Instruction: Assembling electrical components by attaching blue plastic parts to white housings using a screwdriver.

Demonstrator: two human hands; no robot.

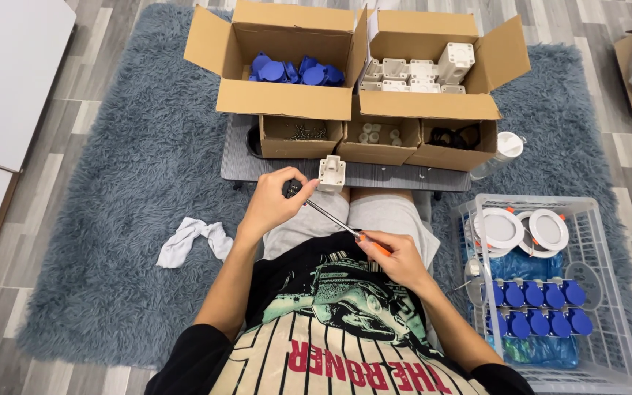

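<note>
Nearest the camera, at the bottom of the frame, we see our striped jersey with a black printed panel point(345, 322). Just above it our right hand point(396, 257) closes around the orange handle of a screwdriver point(345, 229), fingers pressed tight on the grip, the metal shaft slanting up and left toward our left hand point(276, 201). That hand's fingers pinch a small dark part point(293, 189) at the shaft's tip, just beside a white square housing point(331, 174) standing on the front edge of the grey bench point(237, 157) in the centre of the frame. Behind it, in the upper middle, we see open cardboard boxes, one with blue caps point(295, 72), one with white housings point(411, 75). At lower right a white wire basket point(608, 292) holds round white lamps and rows of blue-capped pieces. A white rag point(193, 240) lies on the blue-grey rug at left.
</note>
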